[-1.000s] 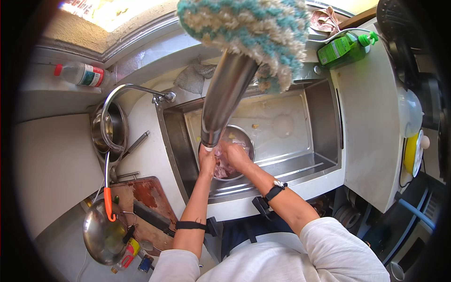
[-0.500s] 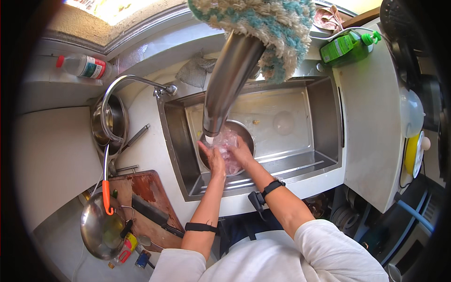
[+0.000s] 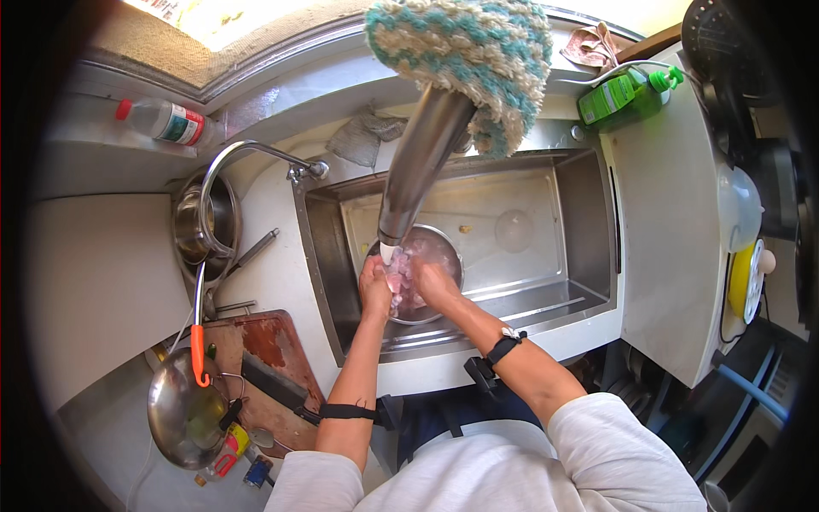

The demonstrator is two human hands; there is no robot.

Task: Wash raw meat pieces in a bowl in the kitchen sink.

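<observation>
A round metal bowl (image 3: 457,254) sits in the left part of the steel sink (image 3: 529,256), with cloudy water and pieces of raw pink meat (image 3: 401,270) in it. Above its far left side ends the faucet spout (image 3: 404,200), its white tip close to the meat. My left hand (image 3: 374,288) is at the bowl's left side, fingers curled round some meat pieces. Over the right half, my right hand (image 3: 434,284) reaches down into the bowl. Its fingers are blurred and partly hidden, so their grip does not show.
A knitted cloth (image 3: 465,64) covers the faucet top. Left of the sink are a curved tap (image 3: 230,145), pots (image 3: 205,218), a cutting board (image 3: 256,350) with a cleaver (image 3: 273,381), and a wok (image 3: 183,410). A green soap bottle (image 3: 623,98) stands back right.
My left hand's spread fingers have curled in round meat pieces at the bowl's left side. My right hand has turned and dipped its fingers lower into the bowl.
</observation>
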